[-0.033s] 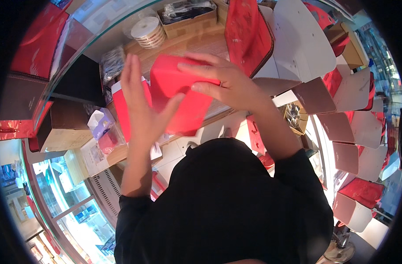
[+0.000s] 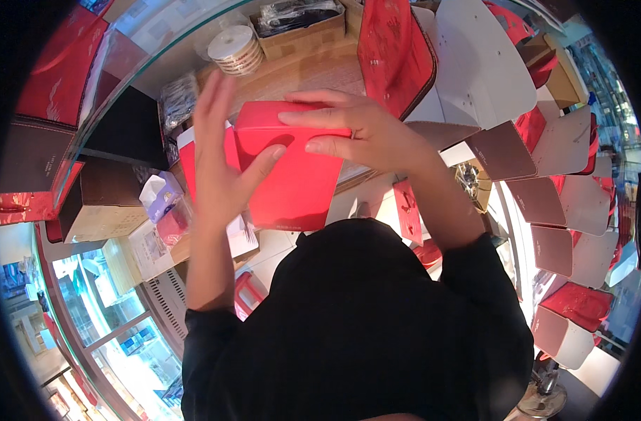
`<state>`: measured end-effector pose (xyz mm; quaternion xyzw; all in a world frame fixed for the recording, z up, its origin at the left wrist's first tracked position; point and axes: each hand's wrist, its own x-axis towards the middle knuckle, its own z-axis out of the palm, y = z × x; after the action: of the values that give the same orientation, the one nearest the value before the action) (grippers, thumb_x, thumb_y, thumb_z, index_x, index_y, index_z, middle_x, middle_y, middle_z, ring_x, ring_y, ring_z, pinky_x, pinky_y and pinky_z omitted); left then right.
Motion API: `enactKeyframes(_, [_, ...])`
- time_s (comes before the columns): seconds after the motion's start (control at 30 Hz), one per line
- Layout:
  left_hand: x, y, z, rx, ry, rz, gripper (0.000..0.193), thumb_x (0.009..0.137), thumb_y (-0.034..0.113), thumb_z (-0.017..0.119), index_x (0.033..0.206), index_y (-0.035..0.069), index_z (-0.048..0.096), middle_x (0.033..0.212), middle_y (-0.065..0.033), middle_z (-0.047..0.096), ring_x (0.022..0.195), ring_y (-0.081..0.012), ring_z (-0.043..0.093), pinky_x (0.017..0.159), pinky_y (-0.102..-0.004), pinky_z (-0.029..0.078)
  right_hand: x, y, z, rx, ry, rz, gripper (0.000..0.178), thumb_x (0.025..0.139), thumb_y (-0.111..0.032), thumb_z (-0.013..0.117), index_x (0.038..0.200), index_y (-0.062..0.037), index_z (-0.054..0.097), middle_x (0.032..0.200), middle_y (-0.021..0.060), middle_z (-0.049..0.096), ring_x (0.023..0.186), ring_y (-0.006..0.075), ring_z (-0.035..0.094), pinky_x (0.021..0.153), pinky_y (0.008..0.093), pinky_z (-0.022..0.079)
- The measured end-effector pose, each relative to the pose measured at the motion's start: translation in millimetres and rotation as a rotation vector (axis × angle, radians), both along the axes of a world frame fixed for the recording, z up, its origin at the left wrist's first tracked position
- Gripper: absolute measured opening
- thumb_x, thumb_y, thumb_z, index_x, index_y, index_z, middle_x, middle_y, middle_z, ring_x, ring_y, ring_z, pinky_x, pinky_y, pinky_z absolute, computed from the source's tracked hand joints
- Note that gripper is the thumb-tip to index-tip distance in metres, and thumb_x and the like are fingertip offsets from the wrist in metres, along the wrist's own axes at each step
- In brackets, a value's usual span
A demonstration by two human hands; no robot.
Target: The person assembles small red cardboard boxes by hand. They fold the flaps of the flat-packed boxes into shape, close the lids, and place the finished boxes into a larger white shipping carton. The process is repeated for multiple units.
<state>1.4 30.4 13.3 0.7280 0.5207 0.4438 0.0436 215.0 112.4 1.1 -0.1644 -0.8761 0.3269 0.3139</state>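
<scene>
Basically, red box (image 2: 292, 193) is at the table's (image 2: 313, 74) near edge; resting or lifted, can't tell. Right hand (image 2: 376, 137) pinches its top; left hand (image 2: 221, 172) spread, thumb at its front. Seemingly a handling step; shifting it calls for two-sided support.

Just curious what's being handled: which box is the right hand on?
The red box: the right hand lies across its upper end. The purple tissue box and open cardboard box at the back sit away from that hand.
</scene>
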Motion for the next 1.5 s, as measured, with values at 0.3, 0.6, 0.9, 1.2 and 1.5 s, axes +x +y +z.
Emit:
enactKeyframes(0.3, [3, 4, -10, -0.063, -0.372, -0.18, 0.034, 0.074, 0.009, 0.075, 0.106, 0.003, 0.063, 0.121, -0.0139, 0.057, 0.112, -0.025, 0.053, 0.095, -0.0342, 0.041, -5, 6, -11, -0.074, 0.43, -0.006, 0.032, 0.073, 0.002, 0.071, 0.105, -0.0007, 0.066, 0.127, 0.0153, 0.053, 0.112, 0.0229, 0.055, 0.089, 0.0297, 0.047])
enactKeyframes(0.6, [8, 2, -10, -0.044, -0.409, -0.181, 0.025, 0.074, 0.007, 0.074, 0.097, 0.003, 0.067, 0.117, -0.0131, 0.058, 0.112, -0.0251, 0.053, 0.097, -0.036, 0.039, -3, 2, -4, -0.058, 0.408, -0.03, 0.022, 0.077, 0.002, 0.068, 0.099, 0.0006, 0.068, 0.121, 0.0167, 0.058, 0.106, 0.0226, 0.059, 0.084, 0.0284, 0.049])
enactKeyframes(0.9, [12, -2, -7, -0.07, -0.478, -0.182, 0.025, 0.082, 0.018, 0.068, 0.103, 0.004, 0.068, 0.122, -0.0154, 0.056, 0.114, -0.0268, 0.051, 0.097, -0.0365, 0.039, -1, -4, -2, -0.01, 0.43, 0.005, 0.021, 0.077, -0.006, 0.069, 0.098, -0.0049, 0.069, 0.117, 0.0119, 0.061, 0.102, 0.0215, 0.061, 0.082, 0.0295, 0.049])
enactKeyframes(1.2, [7, -7, -7, -0.02, -0.258, -0.236, 0.035, 0.085, 0.025, 0.064, 0.113, 0.003, 0.064, 0.125, -0.0183, 0.053, 0.116, -0.0275, 0.05, 0.097, -0.0365, 0.04, 12, -16, -6, -0.218, 0.393, -0.037, 0.038, 0.078, -0.009, 0.07, 0.115, -0.0056, 0.062, 0.14, 0.0142, 0.039, 0.122, 0.0234, 0.044, 0.097, 0.0339, 0.039])
enactKeyframes(1.5, [36, -24, 5, -0.072, -0.511, -0.203, 0.102, 0.063, 0.023, 0.085, 0.142, 0.001, 0.025, 0.139, -0.0167, 0.038, 0.121, -0.0265, 0.047, 0.099, -0.0388, 0.04, 51, -36, 3, -0.213, 0.5, -0.172, 0.054, 0.085, -0.02, 0.065, 0.132, -0.0024, 0.044, 0.14, 0.0182, 0.038, 0.125, 0.0294, 0.045, 0.1, 0.0384, 0.04])
